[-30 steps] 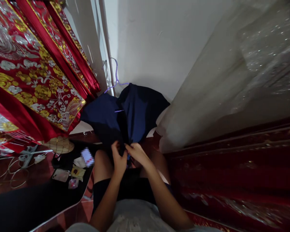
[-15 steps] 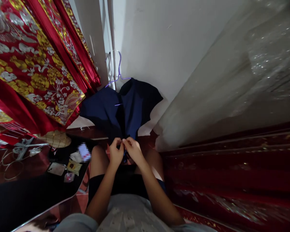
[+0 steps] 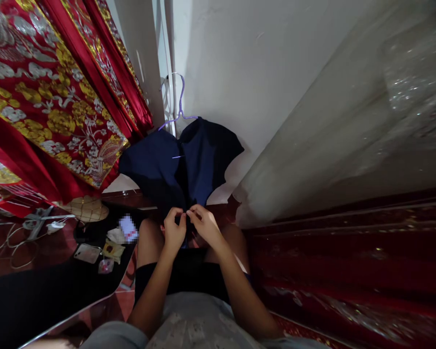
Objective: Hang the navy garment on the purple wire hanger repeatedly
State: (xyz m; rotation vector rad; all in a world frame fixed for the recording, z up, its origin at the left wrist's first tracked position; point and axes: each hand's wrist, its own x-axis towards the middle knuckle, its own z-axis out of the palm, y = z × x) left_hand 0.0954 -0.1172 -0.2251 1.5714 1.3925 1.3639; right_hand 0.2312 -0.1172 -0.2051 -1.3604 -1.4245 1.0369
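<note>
Your left hand (image 3: pixel 174 229) and right hand (image 3: pixel 205 226) pinch the navy garment (image 3: pixel 203 162) around centre frame; yanking might unhook the hanger (image 3: pixel 180 113) tbh.

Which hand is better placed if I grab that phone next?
Probably your left hand: it's nearer the phone, which lies on the black surface to your left. Your right hand is farther across, and both hands are at the navy garment.

Left forearm (image 3: pixel 153 293) and right forearm (image 3: pixel 241 288) slant inward, elbows wide, and it's close work between the knees (image 3: pixel 148 230)! Left hand (image 3: pixel 175 231): thumb and index finger curl toward each other. Right hand (image 3: pixel 206 227) mirrors it, fingers bent, both sets of fingertips nearly meeting!
</note>
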